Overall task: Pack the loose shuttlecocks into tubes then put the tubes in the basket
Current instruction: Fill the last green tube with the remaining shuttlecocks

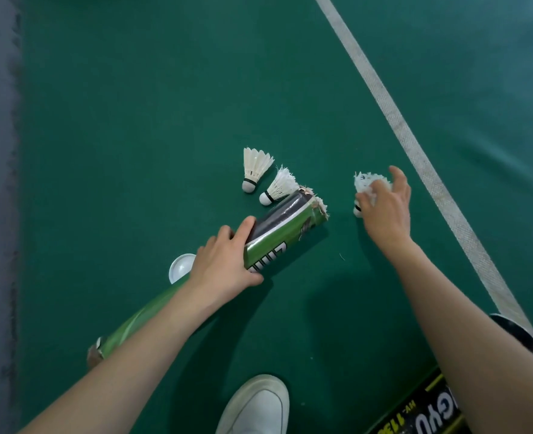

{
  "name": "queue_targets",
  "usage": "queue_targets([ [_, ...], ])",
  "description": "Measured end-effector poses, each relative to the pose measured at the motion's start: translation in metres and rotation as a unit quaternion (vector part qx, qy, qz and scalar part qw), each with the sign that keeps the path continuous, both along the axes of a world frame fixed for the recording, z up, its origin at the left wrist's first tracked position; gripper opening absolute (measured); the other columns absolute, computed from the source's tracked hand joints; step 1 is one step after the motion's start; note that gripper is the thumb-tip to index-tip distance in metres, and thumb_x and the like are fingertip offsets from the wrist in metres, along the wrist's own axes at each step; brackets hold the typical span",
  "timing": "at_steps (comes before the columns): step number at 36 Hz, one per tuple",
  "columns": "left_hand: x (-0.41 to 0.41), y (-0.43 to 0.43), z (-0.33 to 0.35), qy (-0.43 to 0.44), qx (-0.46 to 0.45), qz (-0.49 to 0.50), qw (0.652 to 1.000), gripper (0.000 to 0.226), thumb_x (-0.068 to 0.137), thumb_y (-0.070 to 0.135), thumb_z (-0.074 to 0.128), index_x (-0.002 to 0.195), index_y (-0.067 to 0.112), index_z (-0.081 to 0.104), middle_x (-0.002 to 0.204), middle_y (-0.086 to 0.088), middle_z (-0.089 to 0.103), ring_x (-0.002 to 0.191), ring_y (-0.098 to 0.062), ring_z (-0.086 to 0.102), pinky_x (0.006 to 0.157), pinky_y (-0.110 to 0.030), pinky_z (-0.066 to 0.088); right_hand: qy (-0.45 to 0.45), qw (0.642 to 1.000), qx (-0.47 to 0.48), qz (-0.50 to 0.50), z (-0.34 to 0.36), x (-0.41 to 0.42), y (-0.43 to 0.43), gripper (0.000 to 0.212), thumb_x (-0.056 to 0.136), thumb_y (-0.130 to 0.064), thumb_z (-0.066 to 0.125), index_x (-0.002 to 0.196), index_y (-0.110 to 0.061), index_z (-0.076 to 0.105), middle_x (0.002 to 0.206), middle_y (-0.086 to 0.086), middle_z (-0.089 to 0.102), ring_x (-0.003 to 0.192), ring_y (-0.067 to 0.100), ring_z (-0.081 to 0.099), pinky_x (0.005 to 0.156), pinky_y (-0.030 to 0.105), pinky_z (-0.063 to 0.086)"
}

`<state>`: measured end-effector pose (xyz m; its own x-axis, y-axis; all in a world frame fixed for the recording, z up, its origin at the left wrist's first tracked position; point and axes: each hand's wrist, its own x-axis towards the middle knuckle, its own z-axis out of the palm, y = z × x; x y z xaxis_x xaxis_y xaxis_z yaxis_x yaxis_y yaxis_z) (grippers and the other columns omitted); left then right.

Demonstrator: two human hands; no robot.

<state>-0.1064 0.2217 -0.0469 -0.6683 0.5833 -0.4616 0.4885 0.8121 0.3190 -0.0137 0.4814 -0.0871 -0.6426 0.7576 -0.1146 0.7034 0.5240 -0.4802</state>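
Note:
A long green and black shuttlecock tube (285, 228) lies slanted on the green court floor, its torn open mouth pointing up and right. My left hand (224, 261) grips its middle. Two white feather shuttlecocks lie just beyond the mouth, one (254, 167) farther left and one (279, 186) touching the tube's rim. To the right, my right hand (385, 208) closes over a third, frayed shuttlecock (365, 186) on the floor. No basket is in view.
A white round tube cap (180, 267) lies beside my left wrist. A second black and yellow tube (422, 411) lies at the bottom right, with a black cap (517, 335) near it. A white shoe (256, 405) stands at the bottom centre. A white court line (415, 145) runs diagonally on the right.

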Motion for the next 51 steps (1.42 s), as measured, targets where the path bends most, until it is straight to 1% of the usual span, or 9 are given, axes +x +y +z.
queue_targets([
  [5,0.017,0.002,0.003,0.014,0.003,-0.022,1.000,0.098,0.070,0.045,0.074,0.144,0.038,0.010,0.115,-0.001,0.042,0.099,-0.023,0.047,0.082,-0.035,0.044,0.129,0.976,-0.105,-0.142,0.012,0.042,-0.013,0.020,0.093,-0.023,0.058,0.099,-0.004,0.058,0.145,0.002,0.039,0.131,0.018,0.037,0.096,0.022,0.027],
  [10,0.038,0.006,0.006,0.018,0.006,-0.042,0.999,0.096,0.070,0.045,0.075,0.142,0.039,0.011,0.114,-0.001,0.042,0.098,-0.023,0.048,0.082,-0.036,0.045,0.224,0.928,-0.192,-0.229,0.025,0.074,-0.033,0.037,0.093,-0.024,0.060,0.129,-0.015,0.053,0.119,-0.005,0.051,0.102,0.008,0.050,0.073,0.001,0.032],
  [19,0.076,0.017,0.006,0.063,0.008,-0.109,0.992,0.097,0.072,0.043,0.074,0.145,0.039,0.010,0.117,-0.001,0.041,0.103,-0.022,0.047,0.085,-0.034,0.041,0.287,0.893,-0.216,-0.272,0.028,0.124,-0.052,0.029,0.092,-0.028,0.061,0.120,-0.025,0.054,0.118,-0.001,0.058,0.105,0.011,0.057,0.092,0.026,0.043],
  [27,0.099,0.028,0.012,0.092,0.010,-0.164,0.982,0.098,0.075,0.042,0.073,0.147,0.040,0.006,0.123,0.000,0.040,0.109,-0.021,0.044,0.095,-0.033,0.035,0.368,0.872,-0.180,-0.267,0.042,0.156,-0.063,0.015,0.096,-0.020,0.056,0.086,-0.012,0.049,0.070,-0.008,0.046,0.051,-0.004,0.038,0.054,0.014,0.036],
  [32,0.114,0.038,0.017,0.095,0.046,-0.190,0.976,0.095,0.076,0.042,0.071,0.147,0.040,0.007,0.120,0.001,0.040,0.107,-0.019,0.044,0.094,-0.032,0.035,0.356,0.880,-0.241,-0.201,0.048,0.165,-0.075,0.025,0.099,-0.015,0.050,0.124,-0.018,0.045,0.126,-0.003,0.054,0.098,0.006,0.058,0.085,0.023,0.050],
  [37,0.124,0.042,0.020,0.095,0.068,-0.199,0.973,0.097,0.075,0.044,0.073,0.148,0.039,0.009,0.120,0.002,0.040,0.106,-0.019,0.044,0.094,-0.032,0.034,0.393,0.858,-0.274,-0.186,0.057,0.177,-0.077,0.040,0.100,-0.028,0.032,0.138,-0.029,0.044,0.144,-0.006,0.047,0.131,0.002,0.043,0.110,0.021,0.033],
  [40,0.128,0.042,0.020,0.090,0.080,-0.204,0.972,0.096,0.075,0.042,0.073,0.148,0.039,0.010,0.120,0.001,0.042,0.106,-0.019,0.044,0.094,-0.032,0.034,0.384,0.863,-0.272,-0.184,0.062,0.185,-0.074,0.039,0.106,-0.031,0.026,0.141,-0.026,0.043,0.139,-0.017,0.046,0.125,-0.014,0.040,0.101,0.003,0.031],
  [46,0.133,0.043,0.019,0.088,0.078,-0.222,0.968,0.096,0.076,0.044,0.072,0.148,0.041,0.009,0.121,0.003,0.041,0.108,-0.017,0.043,0.096,-0.031,0.033,0.366,0.875,-0.243,-0.205,0.063,0.188,-0.070,0.031,0.099,-0.048,0.036,0.115,-0.040,0.061,0.114,-0.005,0.064,0.117,0.017,0.055,0.103,0.038,0.044],
  [51,0.133,0.041,0.018,0.078,0.100,-0.206,0.970,0.097,0.072,0.042,0.076,0.147,0.041,0.014,0.119,0.003,0.043,0.105,-0.018,0.044,0.092,-0.031,0.034,0.387,0.867,-0.244,-0.197,0.070,0.185,-0.071,0.027,0.103,-0.037,0.037,0.111,-0.031,0.062,0.107,-0.001,0.063,0.102,0.014,0.058,0.094,0.031,0.047],
])
